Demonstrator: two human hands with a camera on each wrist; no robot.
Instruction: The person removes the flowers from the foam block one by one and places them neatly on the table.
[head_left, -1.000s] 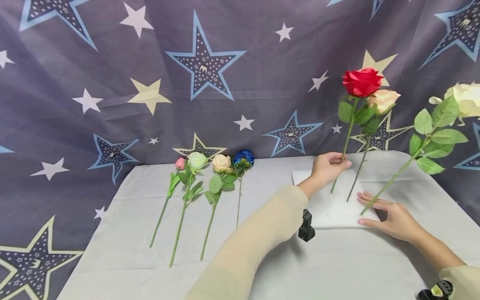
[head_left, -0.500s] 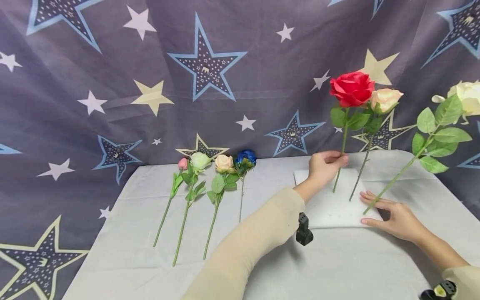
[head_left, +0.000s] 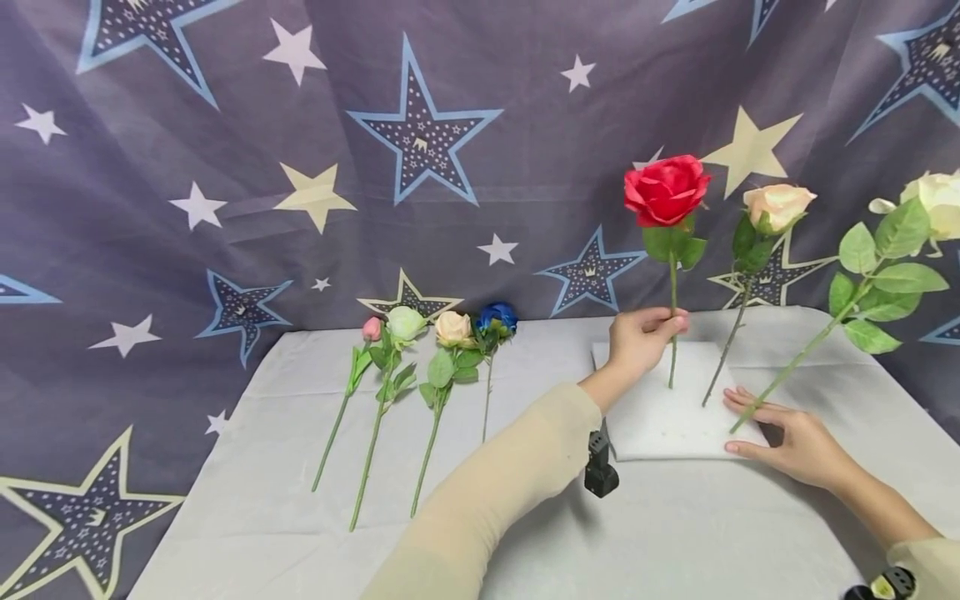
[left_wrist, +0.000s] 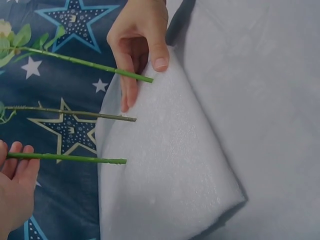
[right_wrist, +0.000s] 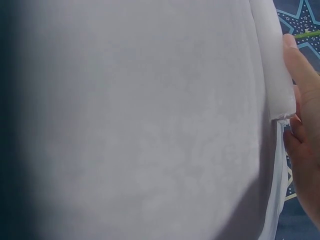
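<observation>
My left hand [head_left: 643, 335] pinches the green stem of a red rose [head_left: 666, 190], which stands upright with its foot in a white foam block [head_left: 660, 425]. The left wrist view shows that hand [left_wrist: 15, 187] around the stem [left_wrist: 65, 158] where it enters the foam [left_wrist: 170, 165]. Resting flat on the block's right front corner is my right hand [head_left: 787, 433], fingers straight; it also shows from the left wrist [left_wrist: 137, 45]. In the right wrist view the fingers [right_wrist: 305, 150] lie against the foam edge [right_wrist: 276, 75]. A peach rose [head_left: 778, 204] and a cream rose [head_left: 933, 200] lean rightward out of the block.
Several roses lie side by side on the grey tablecloth [head_left: 300, 517] at the left: a pink bud [head_left: 371, 327], a pale green one [head_left: 405, 322], a peach one [head_left: 453, 327] and a blue one [head_left: 497, 317]. A star-patterned curtain [head_left: 420, 142] hangs behind the table.
The red rose has swung from leaning right, against the peach rose, to standing upright and apart from it. My left hand shifted slightly left with the stem. The right hand stayed on the foam.
</observation>
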